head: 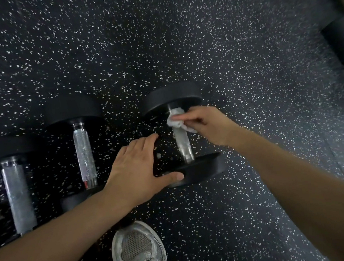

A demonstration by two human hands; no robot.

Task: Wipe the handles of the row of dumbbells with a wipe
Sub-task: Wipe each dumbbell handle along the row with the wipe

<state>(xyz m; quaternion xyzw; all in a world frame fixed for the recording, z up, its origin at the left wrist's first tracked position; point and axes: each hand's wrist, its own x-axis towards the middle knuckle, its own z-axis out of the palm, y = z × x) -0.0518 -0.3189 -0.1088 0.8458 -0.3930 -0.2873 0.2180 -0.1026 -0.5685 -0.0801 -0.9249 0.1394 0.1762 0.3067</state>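
Three black dumbbells with knurled silver handles lie in a row on the speckled floor. On the right dumbbell (199, 167), my right hand (206, 125) presses a crumpled white wipe (176, 119) against the far end of its handle (181, 144). My left hand (137, 171) rests with spread fingers on that dumbbell's near black head, thumb along its rim. The middle dumbbell's handle (84, 156) and the left dumbbell's handle (19, 198) lie bare to the left.
A grey mesh sneaker (138, 252) stands on the floor just below my left forearm. A large black object (342, 44) sits at the right edge. Black rubber floor (159, 37) with white flecks stretches beyond the dumbbells.
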